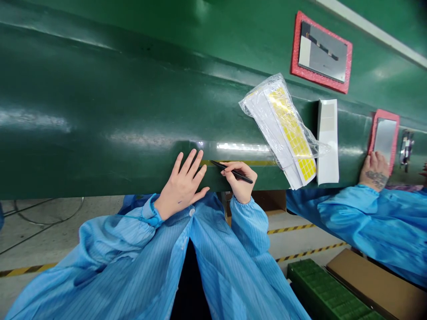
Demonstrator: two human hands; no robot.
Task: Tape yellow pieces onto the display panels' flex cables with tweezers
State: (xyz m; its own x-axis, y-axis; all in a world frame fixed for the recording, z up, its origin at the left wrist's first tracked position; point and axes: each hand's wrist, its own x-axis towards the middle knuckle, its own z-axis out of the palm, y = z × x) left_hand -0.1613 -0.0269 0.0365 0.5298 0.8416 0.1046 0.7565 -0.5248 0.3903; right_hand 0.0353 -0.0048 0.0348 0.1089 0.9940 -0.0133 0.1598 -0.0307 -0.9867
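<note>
My left hand (182,184) lies flat with spread fingers on the green bench mat (100,98), its fingertips at the lower edge of a transparent film strip (230,150). My right hand (238,181) grips a slim black pointed tool (233,172), a pen or tweezers, I cannot tell which. Its tip points left at a thin yellow strip (240,162) along the film's lower edge. To the right of that hand lies a plastic bag (283,133) holding white and yellow label sheets.
A white card (328,142) and a pink-framed panel (321,52) lie on the mat. A co-worker's tattooed hand (374,171) in a blue sleeve rests on another pink-framed panel (384,135). Below the bench are a green crate (323,289) and a cardboard box (373,284).
</note>
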